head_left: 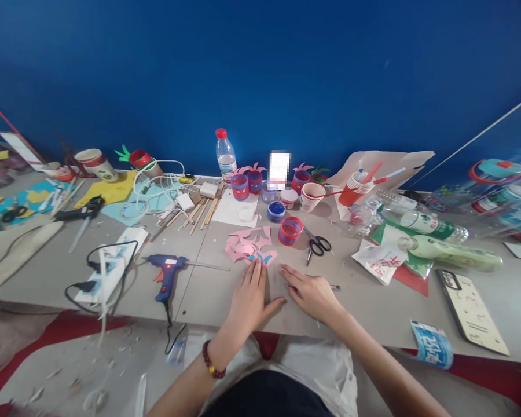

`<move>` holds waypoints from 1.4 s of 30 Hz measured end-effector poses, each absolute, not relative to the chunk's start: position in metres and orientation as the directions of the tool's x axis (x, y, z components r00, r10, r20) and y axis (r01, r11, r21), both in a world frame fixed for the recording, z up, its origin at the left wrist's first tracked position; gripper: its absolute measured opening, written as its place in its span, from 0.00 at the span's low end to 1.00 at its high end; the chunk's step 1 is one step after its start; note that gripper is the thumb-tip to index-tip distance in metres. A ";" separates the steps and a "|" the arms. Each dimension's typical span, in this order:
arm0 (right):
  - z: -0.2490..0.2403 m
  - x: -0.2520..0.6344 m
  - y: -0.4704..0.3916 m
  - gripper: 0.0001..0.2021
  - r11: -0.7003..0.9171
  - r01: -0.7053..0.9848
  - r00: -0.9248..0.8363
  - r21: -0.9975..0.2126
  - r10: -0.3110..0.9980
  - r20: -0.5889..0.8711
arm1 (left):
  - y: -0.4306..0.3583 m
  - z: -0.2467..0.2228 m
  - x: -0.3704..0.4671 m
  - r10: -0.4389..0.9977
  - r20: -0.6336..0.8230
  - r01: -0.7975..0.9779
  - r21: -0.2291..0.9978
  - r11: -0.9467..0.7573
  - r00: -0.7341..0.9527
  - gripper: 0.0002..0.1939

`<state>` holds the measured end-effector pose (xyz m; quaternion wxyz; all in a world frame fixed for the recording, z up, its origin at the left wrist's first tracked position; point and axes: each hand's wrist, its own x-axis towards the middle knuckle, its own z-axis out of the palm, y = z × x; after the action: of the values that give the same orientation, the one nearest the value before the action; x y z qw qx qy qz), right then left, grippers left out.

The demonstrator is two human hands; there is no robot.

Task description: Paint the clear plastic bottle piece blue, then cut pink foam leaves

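Hands open and flat: left hand (248, 295) touches pink paper pieces (243, 246); right hand (310, 292) rests on the table (217, 301).

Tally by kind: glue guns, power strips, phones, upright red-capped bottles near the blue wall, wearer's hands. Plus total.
Glue guns, the blue glue gun and the black glue gun: 2
Power strip: 1
Phone: 1
Upright red-capped bottle: 1
Hands, left hand and right hand: 2
Total: 7

Forearms (375, 350) cropped; white rectangle (279, 168) pixelated
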<state>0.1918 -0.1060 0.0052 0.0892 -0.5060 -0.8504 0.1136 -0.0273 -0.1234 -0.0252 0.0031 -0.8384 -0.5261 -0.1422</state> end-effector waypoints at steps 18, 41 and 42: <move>0.004 0.248 -0.150 0.19 -0.058 0.991 0.080 -0.117 0.977 0.195 | -0.086 -0.016 -0.026 0.880 0.211 0.869 0.177 -0.462 0.425 0.44; 0.077 0.066 0.002 0.19 0.357 0.915 -0.377 -0.190 0.922 -0.083 | -0.091 -0.008 -0.003 0.935 0.211 0.892 0.300 -0.338 0.284 0.24; 0.079 0.059 0.008 0.18 0.290 0.942 -0.313 -0.169 0.940 -0.132 | -0.091 -0.007 -0.003 0.935 0.215 0.890 0.303 -0.340 0.283 0.25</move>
<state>0.0591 0.0080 0.0786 -0.0036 -0.5860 -0.8031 0.1078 -0.0025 -0.0914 -0.0072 -0.0619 -0.7987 -0.5712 -0.1789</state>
